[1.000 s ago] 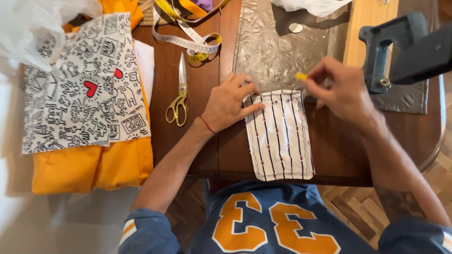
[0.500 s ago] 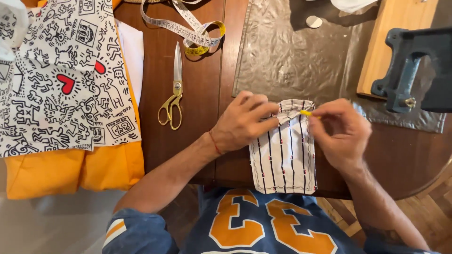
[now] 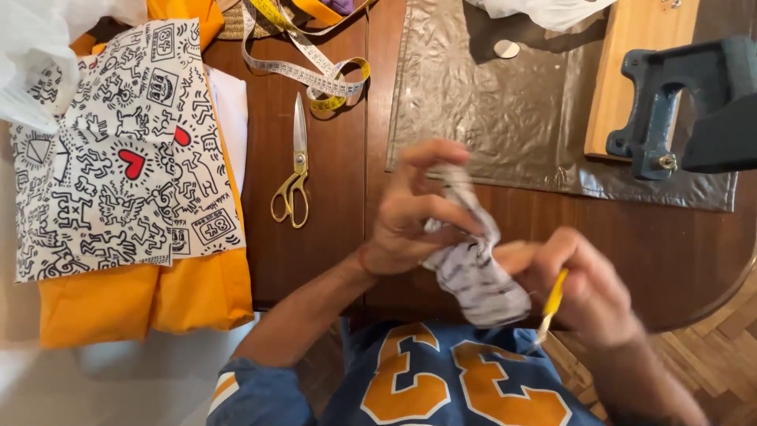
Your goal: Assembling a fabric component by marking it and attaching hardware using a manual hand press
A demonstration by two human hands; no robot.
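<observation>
Striped cloth (image 3: 475,272) sits bunched in my left hand (image 3: 410,217) at lower centre, lifted off the tabletop (image 3: 331,197) so my right hand (image 3: 583,288), pinching a yellow tool (image 3: 552,304), can work it. Farther up, gold-handled scissors (image 3: 296,170) and the measuring tape (image 3: 307,71) lie within reach.

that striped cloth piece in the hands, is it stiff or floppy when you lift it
Probably floppy: the striped cloth piece bunches and droops between the left hand and the right hand. It is likely light, since fingertips alone seem to carry it. It seems unlikely to slip.
</observation>
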